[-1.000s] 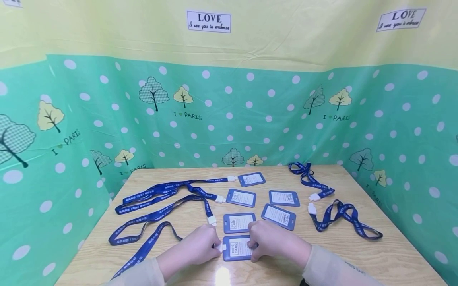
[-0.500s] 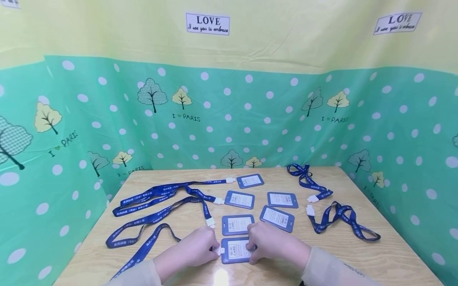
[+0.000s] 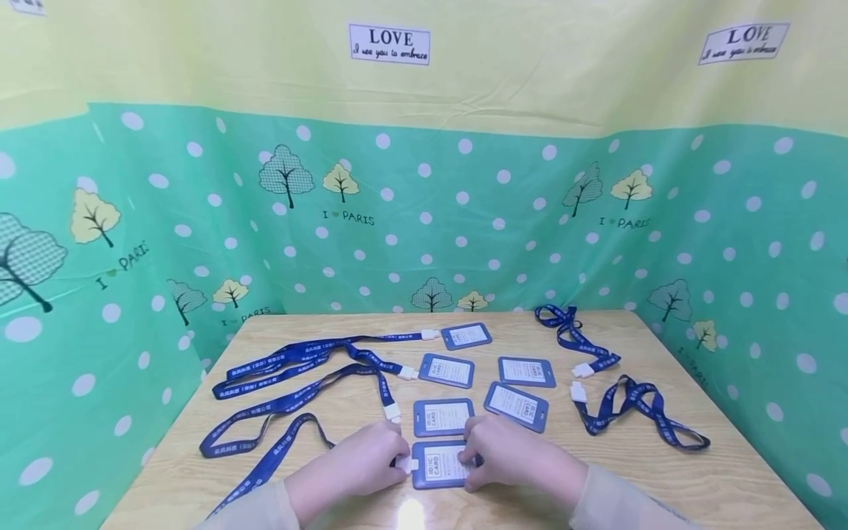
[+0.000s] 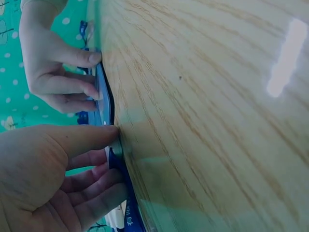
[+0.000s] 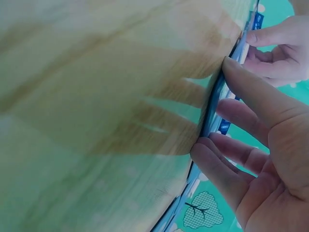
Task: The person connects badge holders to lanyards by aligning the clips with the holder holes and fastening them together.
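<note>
At the table's front, my left hand (image 3: pixel 371 460) pinches the white plastic clip (image 3: pixel 414 464) of a blue lanyard (image 3: pixel 268 465), whose strap trails off to the left. The clip meets the left end of the nearest blue ID card holder (image 3: pixel 437 465); whether it is fastened I cannot tell. My right hand (image 3: pixel 506 453) grips that holder by its right end, thumb at the near edge and fingers over the far part. The left wrist view shows the left thumb and fingers (image 4: pixel 91 186) close to the blue strap (image 4: pixel 131 212). In the right wrist view, right fingers (image 5: pixel 207 154) touch the holder's edge (image 5: pixel 212 104).
Just beyond lies another card holder (image 3: pixel 442 418), with several more behind it. Left of them, blue lanyards (image 3: pixel 291 397) stretch across the table. Two crumpled lanyards (image 3: pixel 639 405) lie at the right. A green dotted curtain (image 3: pixel 424 221) encloses the wooden table (image 3: pixel 583 471).
Both hands keep their hold on the clip and the card holder. Only the head view shifts slightly; the things on the table stay put.
</note>
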Demonstrator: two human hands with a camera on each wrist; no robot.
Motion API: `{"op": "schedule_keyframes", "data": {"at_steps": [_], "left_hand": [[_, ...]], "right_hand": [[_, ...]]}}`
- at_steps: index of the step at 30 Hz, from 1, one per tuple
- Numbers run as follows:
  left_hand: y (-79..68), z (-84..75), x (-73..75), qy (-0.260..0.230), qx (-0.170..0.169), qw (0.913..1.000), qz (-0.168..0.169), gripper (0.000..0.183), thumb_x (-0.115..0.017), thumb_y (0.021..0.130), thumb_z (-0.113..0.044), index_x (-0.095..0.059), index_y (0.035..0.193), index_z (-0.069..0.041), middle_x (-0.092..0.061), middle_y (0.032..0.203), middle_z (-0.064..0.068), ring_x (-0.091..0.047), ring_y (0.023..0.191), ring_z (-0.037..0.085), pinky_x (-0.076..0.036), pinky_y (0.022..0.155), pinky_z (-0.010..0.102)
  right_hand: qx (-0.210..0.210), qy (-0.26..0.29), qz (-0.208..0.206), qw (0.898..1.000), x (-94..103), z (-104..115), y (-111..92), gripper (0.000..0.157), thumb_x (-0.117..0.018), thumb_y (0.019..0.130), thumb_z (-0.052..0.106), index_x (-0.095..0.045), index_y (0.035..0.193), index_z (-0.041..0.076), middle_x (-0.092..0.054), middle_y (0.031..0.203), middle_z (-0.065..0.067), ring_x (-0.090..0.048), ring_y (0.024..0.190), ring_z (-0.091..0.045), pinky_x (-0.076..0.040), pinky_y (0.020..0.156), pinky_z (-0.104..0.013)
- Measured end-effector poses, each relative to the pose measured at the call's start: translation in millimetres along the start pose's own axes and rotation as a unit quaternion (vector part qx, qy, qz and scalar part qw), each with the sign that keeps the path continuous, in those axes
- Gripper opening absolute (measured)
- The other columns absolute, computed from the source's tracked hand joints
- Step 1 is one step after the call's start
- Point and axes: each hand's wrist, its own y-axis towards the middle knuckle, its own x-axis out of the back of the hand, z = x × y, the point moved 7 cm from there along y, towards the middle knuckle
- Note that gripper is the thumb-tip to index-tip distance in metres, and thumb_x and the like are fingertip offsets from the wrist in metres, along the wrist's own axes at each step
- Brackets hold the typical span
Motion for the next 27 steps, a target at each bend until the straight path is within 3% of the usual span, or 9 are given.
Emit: {"op": "schedule_keyframes", "data": {"at_steps": [7, 11, 16, 22, 27], "left_hand": [[-0.5, 4.1, 0.0, 0.002, 0.006, 1.0000, 0.000, 0.011, -0.082, 0.083, -0.027, -0.078, 0.089, -0.019, -0.054, 0.080, -0.012, -0.047, 0.065, 0.002, -0.045, 0.059, 0.019], [-0.7, 7.5, 6.1, -0.005, 0.009, 0.9999, -0.009, 0.021, -0.080, 0.085, -0.031, -0.079, 0.101, -0.017, -0.060, 0.088, -0.010, -0.053, 0.071, 0.001, -0.052, 0.065, 0.021], [-1.4, 10.0, 21.8, 0.000, 0.007, 0.9995, -0.031, 0.030, -0.077, 0.090, -0.036, -0.078, 0.110, -0.015, -0.069, 0.103, -0.004, -0.065, 0.089, 0.007, -0.058, 0.080, 0.028], [-2.1, 9.0, 47.5, 0.012, -0.009, 0.9980, -0.062, 0.032, -0.076, 0.091, -0.038, -0.077, 0.112, -0.013, -0.068, 0.102, -0.004, -0.063, 0.087, 0.007, -0.058, 0.075, 0.026], [-4.0, 6.3, 70.3, 0.036, -0.019, 0.9938, -0.103, 0.032, -0.075, 0.092, -0.036, -0.077, 0.113, -0.013, -0.069, 0.105, -0.002, -0.065, 0.090, 0.010, -0.058, 0.077, 0.028]], "right_hand": [[0.009, 0.005, 0.017, 1.000, 1.1, -2, 0, 0.038, -0.089, 0.075, 0.038, -0.080, 0.110, 0.026, -0.063, 0.099, 0.015, -0.056, 0.081, 0.001, -0.053, 0.074, -0.021], [0.024, 0.011, 0.020, 0.999, 6.6, -2, -1, 0.038, -0.087, 0.078, 0.035, -0.078, 0.114, 0.026, -0.066, 0.102, 0.015, -0.058, 0.081, 0.002, -0.053, 0.073, -0.021], [0.043, 0.008, 0.011, 0.999, 12.1, -3, -1, 0.038, -0.084, 0.083, 0.034, -0.076, 0.118, 0.023, -0.068, 0.103, 0.014, -0.059, 0.080, 0.002, -0.053, 0.073, -0.019], [0.030, -0.012, -0.023, 0.999, 29.2, -8, -1, 0.040, -0.082, 0.085, 0.036, -0.075, 0.122, 0.023, -0.069, 0.121, 0.007, -0.066, 0.108, -0.011, -0.057, 0.090, -0.033], [0.020, -0.017, -0.061, 0.998, 50.1, -10, -2, 0.040, -0.081, 0.086, 0.036, -0.074, 0.123, 0.022, -0.066, 0.130, 0.002, -0.063, 0.119, -0.020, -0.055, 0.096, -0.042]]}}
